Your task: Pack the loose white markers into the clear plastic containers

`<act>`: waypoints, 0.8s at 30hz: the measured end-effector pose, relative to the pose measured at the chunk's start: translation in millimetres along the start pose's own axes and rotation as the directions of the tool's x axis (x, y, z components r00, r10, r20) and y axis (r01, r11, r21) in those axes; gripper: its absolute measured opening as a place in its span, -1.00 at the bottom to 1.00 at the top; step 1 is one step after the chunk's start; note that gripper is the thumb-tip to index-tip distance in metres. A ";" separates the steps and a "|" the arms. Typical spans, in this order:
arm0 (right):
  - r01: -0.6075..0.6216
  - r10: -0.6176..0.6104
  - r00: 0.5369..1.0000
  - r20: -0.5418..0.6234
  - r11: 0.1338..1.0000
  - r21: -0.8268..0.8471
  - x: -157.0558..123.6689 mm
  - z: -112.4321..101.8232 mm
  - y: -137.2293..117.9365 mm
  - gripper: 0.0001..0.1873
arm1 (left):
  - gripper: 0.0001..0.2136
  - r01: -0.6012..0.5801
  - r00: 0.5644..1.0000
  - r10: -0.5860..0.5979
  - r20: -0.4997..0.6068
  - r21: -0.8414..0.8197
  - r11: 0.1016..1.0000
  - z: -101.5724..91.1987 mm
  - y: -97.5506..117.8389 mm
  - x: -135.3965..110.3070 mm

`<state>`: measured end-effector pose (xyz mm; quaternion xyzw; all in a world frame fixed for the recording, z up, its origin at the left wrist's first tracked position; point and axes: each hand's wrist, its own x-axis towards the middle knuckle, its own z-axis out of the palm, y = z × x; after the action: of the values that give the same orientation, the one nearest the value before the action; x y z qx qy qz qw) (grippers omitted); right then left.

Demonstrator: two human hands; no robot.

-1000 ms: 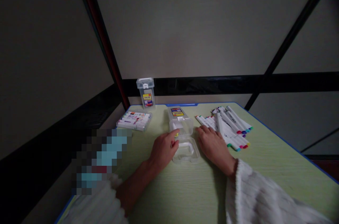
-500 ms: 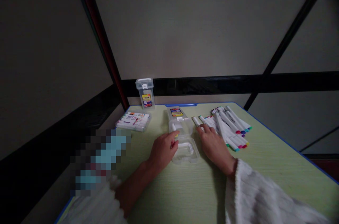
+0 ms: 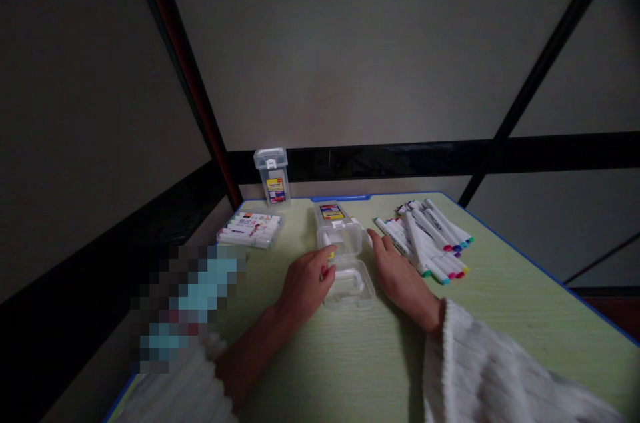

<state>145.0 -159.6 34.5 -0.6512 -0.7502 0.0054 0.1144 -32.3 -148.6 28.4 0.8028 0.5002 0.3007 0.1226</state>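
A clear plastic box (image 3: 339, 234) lies on its side, its mouth toward me and its hinged lid (image 3: 349, 284) folded down onto the table. Inside, along the left wall, rests a white marker with a yellow end (image 3: 327, 242). My left hand (image 3: 306, 282) is at the left of the mouth, index finger by that yellow end, thumb apart from it. On the box's right side, my right hand (image 3: 400, 274) grips a white marker (image 3: 361, 228), partly covered by the fingers. Right of this hand lies a pile of white markers (image 3: 434, 233) with coloured ends.
A closed clear box (image 3: 273, 176) stands upright at the back left. In front of it lies a flat pack of markers (image 3: 251, 230). A blurred-out pale blue patch (image 3: 205, 290) covers the left side. The pale green table (image 3: 515, 303) has a blue edge; a wall rises behind.
My right hand has drawn one white marker leftward from the pile to beside the box. My left hand has stayed at the box's mouth. The view has shifted slightly.
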 end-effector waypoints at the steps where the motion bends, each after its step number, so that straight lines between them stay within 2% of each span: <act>1: 0.002 -0.002 1.000 -0.022 1.000 0.022 0.1 0.6 0.3 -0.30 | -0.66 -0.001 1.000 0.001 -0.001 0.001 1.000 -0.1 -0.1 0.0; 5: 0.016 -0.006 0.990 -0.143 0.998 0.065 1.0 1.6 1.1 -0.33 | -0.67 -0.024 1.000 0.024 -0.015 0.007 1.000 0.1 -0.7 -0.4; 14: 0.126 -0.032 0.941 -0.336 0.957 0.261 0.0 -2.3 0.4 -0.67 | -0.70 -0.030 0.999 0.030 -0.037 0.009 1.000 1.3 -0.7 -1.4; 18: 0.173 -0.064 0.925 -0.375 0.949 0.265 -2.9 -5.1 -1.6 -0.71 | -0.71 -0.036 0.998 0.036 -0.048 0.005 0.999 2.4 -2.0 -1.9; 24: 0.254 -0.162 0.914 -0.371 0.943 0.214 -4.4 -5.1 -2.3 -0.68 | -0.72 -0.061 0.993 0.059 -0.099 -0.018 0.998 2.8 -1.5 -1.9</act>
<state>144.2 -165.0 39.1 -0.5370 -0.7764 -0.0249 0.3289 -32.3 -149.3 24.7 0.8003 0.4780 0.3486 0.0970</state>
